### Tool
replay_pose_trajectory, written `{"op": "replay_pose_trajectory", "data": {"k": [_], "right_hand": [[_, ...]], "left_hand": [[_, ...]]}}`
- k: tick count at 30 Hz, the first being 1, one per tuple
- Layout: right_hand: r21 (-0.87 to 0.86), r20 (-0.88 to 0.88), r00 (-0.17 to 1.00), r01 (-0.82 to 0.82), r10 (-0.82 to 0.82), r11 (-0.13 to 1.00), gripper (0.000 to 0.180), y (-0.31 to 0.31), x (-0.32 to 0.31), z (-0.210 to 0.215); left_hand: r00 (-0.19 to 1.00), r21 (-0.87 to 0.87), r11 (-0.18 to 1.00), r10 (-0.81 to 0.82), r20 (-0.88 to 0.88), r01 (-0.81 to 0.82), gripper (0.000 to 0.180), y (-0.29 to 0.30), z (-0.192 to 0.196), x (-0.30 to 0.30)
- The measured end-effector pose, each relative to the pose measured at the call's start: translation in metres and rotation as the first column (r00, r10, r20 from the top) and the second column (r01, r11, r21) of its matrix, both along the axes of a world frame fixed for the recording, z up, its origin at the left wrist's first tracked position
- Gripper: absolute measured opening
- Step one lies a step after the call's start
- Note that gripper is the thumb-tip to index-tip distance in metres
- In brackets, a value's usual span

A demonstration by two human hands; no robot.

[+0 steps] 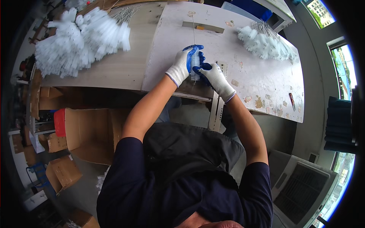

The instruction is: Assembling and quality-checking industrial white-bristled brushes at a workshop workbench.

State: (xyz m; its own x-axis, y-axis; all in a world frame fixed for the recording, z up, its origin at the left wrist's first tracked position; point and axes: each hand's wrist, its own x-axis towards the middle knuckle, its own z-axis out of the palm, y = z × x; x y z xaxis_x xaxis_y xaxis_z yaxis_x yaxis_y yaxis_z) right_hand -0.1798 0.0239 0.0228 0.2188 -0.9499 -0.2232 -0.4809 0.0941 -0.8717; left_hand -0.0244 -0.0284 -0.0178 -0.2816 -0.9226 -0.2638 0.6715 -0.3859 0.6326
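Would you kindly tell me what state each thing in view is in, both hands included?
Left hand: gloved, closed around the brush
Right hand: gloved, fingers bent at the brush, grip partly hidden
Brush: held, wire stem pointing away from the person
Left brush pile: heaped on the table
Right brush pile: heaped, stems bunched together
Large cardboard box: open
Pen-like tool: lying down

The gloves (221,80) are white with blue fingers (194,47), the brush (195,61) whitish, perhaps bluish.
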Motion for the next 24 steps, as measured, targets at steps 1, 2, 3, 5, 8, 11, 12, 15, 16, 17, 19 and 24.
{"op": "replay_pose_trajectory", "data": {"k": [1, 2, 3, 5, 8, 11, 12, 15, 16, 17, 19, 24], "right_hand": [[0.009, -0.029, 1.0, 0.006, -0.006, 1.0, 0.043, 0.001, 0.0, 0.004], [0.014, -0.031, 1.0, 0.005, -0.005, 1.0, 0.043, 0.001, 0.0, 0.005], [-0.023, -0.123, 0.992, -0.02, 0.017, 1.0, 0.044, 0.0, 0.001, 0.005], [-0.056, -0.213, 0.976, -0.055, 0.042, 0.997, 0.044, -0.001, 0.005, 0.009], [-0.034, -0.235, 0.972, -0.036, 0.027, 0.999, 0.038, -0.001, 0.004, 0.012], [-0.05, -0.092, 0.995, 0.04, -0.044, 0.998, 0.039, -0.001, 0.004, 0.008], [-0.064, -0.153, 0.988, 0.007, -0.016, 0.998, 0.038, -0.001, 0.005, 0.008], [-0.067, -0.236, 0.971, -0.048, 0.031, 0.997, 0.039, -0.001, 0.008, 0.009], [-0.062, -0.26, 0.964, -0.066, 0.048, 0.996, 0.04, 0.001, 0.008, 0.011], [-0.061, -0.259, 0.965, -0.066, 0.048, 0.996, 0.04, 0.002, 0.009, 0.01], [-0.143, -0.343, 0.938, -0.109, 0.054, 0.984, 0.038, 0.002, 0.007, 0.007], [-0.287, -0.4, 0.915, -0.17, 0.044, 0.943, 0.034, 0.02, 0.002, 0.004]], "left_hand": [[1.0, -0.022, 1.0, -0.016, -0.003, 0.016, 0.028, 0.0, -0.003, 0.001], [0.999, -0.045, 0.999, -0.031, -0.005, 0.031, 0.029, 0.0, -0.005, 0.002], [1.0, -0.04, 0.999, -0.03, -0.007, 0.03, 0.029, 0.0, -0.007, 0.003], [0.994, -0.076, 0.992, -0.104, -0.013, 0.103, 0.036, -0.001, -0.01, 0.007], [0.992, -0.072, 0.99, -0.113, 0.054, 0.117, 0.035, -0.005, -0.001, 0.004], [0.984, -0.07, 0.988, -0.132, 0.12, 0.141, 0.035, -0.008, 0.005, 0.004], [0.978, -0.071, 0.982, -0.165, 0.125, 0.175, 0.035, -0.009, 0.006, 0.006], [0.97, -0.093, 0.975, -0.185, 0.157, 0.201, 0.036, -0.005, 0.005, 0.015], [0.97, -0.098, 0.972, -0.2, 0.135, 0.214, 0.036, -0.003, 0.006, 0.017], [0.969, -0.078, 0.972, -0.212, 0.126, 0.223, 0.035, -0.004, 0.008, 0.018], [0.965, -0.042, 0.978, -0.193, 0.18, 0.203, 0.03, -0.004, 0.015, 0.016], [0.927, -0.042, 0.974, -0.196, 0.321, 0.221, 0.025, -0.002, 0.022, 0.014]]}}
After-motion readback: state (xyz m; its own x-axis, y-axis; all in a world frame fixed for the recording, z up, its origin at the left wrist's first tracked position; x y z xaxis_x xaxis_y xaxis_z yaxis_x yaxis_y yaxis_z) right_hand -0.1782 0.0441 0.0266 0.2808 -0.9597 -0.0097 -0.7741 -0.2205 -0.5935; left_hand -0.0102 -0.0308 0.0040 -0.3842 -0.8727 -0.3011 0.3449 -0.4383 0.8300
